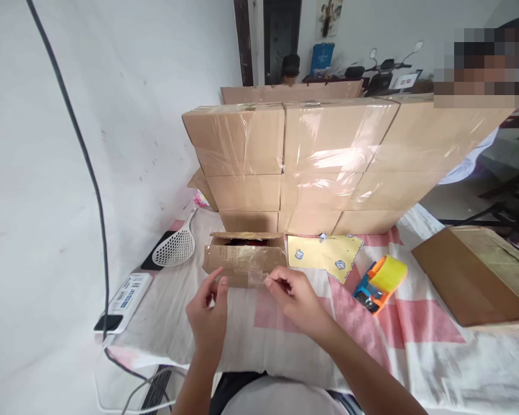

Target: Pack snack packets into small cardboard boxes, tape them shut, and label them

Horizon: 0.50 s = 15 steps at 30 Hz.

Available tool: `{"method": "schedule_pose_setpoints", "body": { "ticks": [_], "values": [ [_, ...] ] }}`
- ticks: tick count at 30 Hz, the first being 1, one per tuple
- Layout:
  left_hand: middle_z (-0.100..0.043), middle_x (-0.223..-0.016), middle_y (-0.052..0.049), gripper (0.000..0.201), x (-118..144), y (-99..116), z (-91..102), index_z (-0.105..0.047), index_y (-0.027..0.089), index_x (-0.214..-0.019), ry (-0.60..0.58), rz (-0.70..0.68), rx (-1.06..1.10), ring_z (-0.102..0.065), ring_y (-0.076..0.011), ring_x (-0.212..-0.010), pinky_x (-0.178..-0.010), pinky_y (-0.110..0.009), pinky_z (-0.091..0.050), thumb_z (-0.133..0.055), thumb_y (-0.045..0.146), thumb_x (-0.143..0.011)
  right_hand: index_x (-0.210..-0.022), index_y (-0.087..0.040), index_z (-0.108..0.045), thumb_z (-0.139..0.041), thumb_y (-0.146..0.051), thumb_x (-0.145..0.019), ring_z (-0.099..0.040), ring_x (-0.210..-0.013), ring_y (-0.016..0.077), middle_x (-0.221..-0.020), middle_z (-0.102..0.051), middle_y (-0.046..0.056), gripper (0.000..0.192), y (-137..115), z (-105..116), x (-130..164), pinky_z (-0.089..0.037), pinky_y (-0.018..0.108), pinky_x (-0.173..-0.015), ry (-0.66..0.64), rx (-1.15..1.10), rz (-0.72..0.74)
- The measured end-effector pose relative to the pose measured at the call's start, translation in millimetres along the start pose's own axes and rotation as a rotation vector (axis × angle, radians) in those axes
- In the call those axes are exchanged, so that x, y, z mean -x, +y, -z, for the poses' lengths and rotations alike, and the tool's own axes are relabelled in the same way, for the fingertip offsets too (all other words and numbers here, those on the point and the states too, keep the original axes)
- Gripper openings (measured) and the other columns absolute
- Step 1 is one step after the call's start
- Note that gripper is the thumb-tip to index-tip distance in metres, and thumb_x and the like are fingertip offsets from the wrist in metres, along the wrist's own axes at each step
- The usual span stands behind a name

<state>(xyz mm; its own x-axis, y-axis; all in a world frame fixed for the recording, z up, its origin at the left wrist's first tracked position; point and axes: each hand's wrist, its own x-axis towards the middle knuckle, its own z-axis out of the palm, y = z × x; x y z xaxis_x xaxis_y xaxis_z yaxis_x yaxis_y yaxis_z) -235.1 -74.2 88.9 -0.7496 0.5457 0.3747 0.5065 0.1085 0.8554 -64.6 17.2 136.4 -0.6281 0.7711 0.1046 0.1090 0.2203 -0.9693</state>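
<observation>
A small cardboard box point(227, 260) lies in front of me, its top gaping with a dark slot and a bit of red inside. Shiny clear tape point(256, 266) runs over its front. My left hand point(207, 305) is at the box's lower left front, thumb and index finger apart, holding nothing. At the lower right front, my right hand point(292, 294) is closed in a pinch where the clear tape meets the fingertips. An orange and blue tape dispenser point(372, 294) with a yellow part rests to the right.
Taped cartons point(315, 155) are stacked as a wall behind the box. A white perforated skimmer point(176, 248) and a white package point(132, 297) lie left, by a hanging cable point(84, 150). Yellow paper point(315, 253) lies right of the box; another carton point(471, 276) stands far right. Two people are beyond.
</observation>
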Motion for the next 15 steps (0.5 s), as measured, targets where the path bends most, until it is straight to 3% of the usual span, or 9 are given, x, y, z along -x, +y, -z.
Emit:
{"method": "schedule_pose_setpoints", "body": {
  "ticks": [2, 3, 5, 7, 9, 12, 15],
  "values": [
    [-0.074, -0.097, -0.009, 0.039, -21, -3, -1.7, -0.074, 0.018, -0.118, 0.044, -0.296, -0.186, -0.068, -0.0220, -0.091, -0.086, -0.035, -0.053, -0.058, 0.046, -0.096, -0.070, -0.019, -0.052, -0.056, -0.034, -0.095, -0.041, -0.064, 0.0119, -0.067, -0.045, -0.003, 0.029, -12, 7, -13, -0.031, 0.026, -0.059, 0.044, -0.058, 0.042],
    [-0.073, -0.119, -0.013, 0.041, -32, -4, -3.8, -0.071, 0.019, -0.126, 0.010, -0.422, -0.285, -0.066, -0.0273, -0.113, -0.100, -0.041, -0.049, -0.056, 0.044, -0.097, -0.070, -0.019, -0.053, -0.057, -0.036, -0.094, -0.040, -0.064, 0.0118, -0.067, -0.044, -0.004, 0.030, -18, 11, -20, -0.031, 0.026, -0.059, 0.047, -0.088, 0.054],
    [-0.057, -0.150, -0.014, 0.050, -50, -6, -9.4, -0.055, 0.021, -0.147, -0.129, -0.574, -0.473, -0.047, -0.0321, -0.144, -0.119, -0.052, -0.033, -0.049, 0.041, -0.101, -0.073, -0.018, -0.058, -0.061, -0.039, -0.092, -0.037, -0.063, 0.0111, -0.067, -0.042, -0.004, 0.029, -30, 20, -35, -0.029, 0.026, -0.059, -0.006, -0.170, 0.033],
    [-0.045, -0.160, -0.011, 0.058, -61, -9, -14.8, -0.038, 0.022, -0.159, -0.264, -0.616, -0.597, -0.034, -0.0309, -0.153, -0.125, -0.056, -0.021, -0.042, 0.038, -0.103, -0.077, -0.017, -0.064, -0.068, -0.041, -0.088, -0.035, -0.062, 0.0101, -0.067, -0.040, -0.004, 0.027, -40, 28, -47, -0.025, 0.026, -0.057, -0.121, -0.285, -0.055],
    [-0.048, -0.158, -0.009, 0.059, -64, -15, -17.9, -0.030, 0.023, -0.162, -0.341, -0.604, -0.642, -0.036, -0.0288, -0.152, -0.127, -0.058, -0.015, -0.037, 0.034, -0.104, -0.082, -0.016, -0.067, -0.073, -0.042, -0.084, -0.031, -0.058, 0.0087, -0.065, -0.037, -0.006, 0.027, -48, 33, -55, -0.020, 0.025, -0.054, -0.251, -0.421, -0.168],
    [-0.055, -0.152, -0.008, 0.057, -60, -24, -17.7, -0.030, 0.023, -0.161, -0.391, -0.552, -0.633, -0.040, -0.0258, -0.150, -0.128, -0.057, -0.013, -0.032, 0.030, -0.105, -0.089, -0.015, -0.069, -0.073, -0.042, -0.083, -0.028, -0.053, 0.0069, -0.065, -0.033, -0.007, 0.028, -50, 36, -65, -0.017, 0.025, -0.052, -0.408, -0.563, -0.282],
    [-0.054, -0.153, -0.007, 0.054, -56, -29, -16.0, -0.035, 0.022, -0.159, -0.403, -0.515, -0.603, -0.040, -0.0244, -0.150, -0.128, -0.056, -0.012, -0.028, 0.027, -0.106, -0.092, -0.014, -0.070, -0.072, -0.039, -0.080, -0.028, -0.049, 0.0052, -0.066, -0.035, -0.007, 0.028, -39, 32, -83, -0.016, 0.024, -0.050, -0.414, -0.527, -0.341]
  ]
}}
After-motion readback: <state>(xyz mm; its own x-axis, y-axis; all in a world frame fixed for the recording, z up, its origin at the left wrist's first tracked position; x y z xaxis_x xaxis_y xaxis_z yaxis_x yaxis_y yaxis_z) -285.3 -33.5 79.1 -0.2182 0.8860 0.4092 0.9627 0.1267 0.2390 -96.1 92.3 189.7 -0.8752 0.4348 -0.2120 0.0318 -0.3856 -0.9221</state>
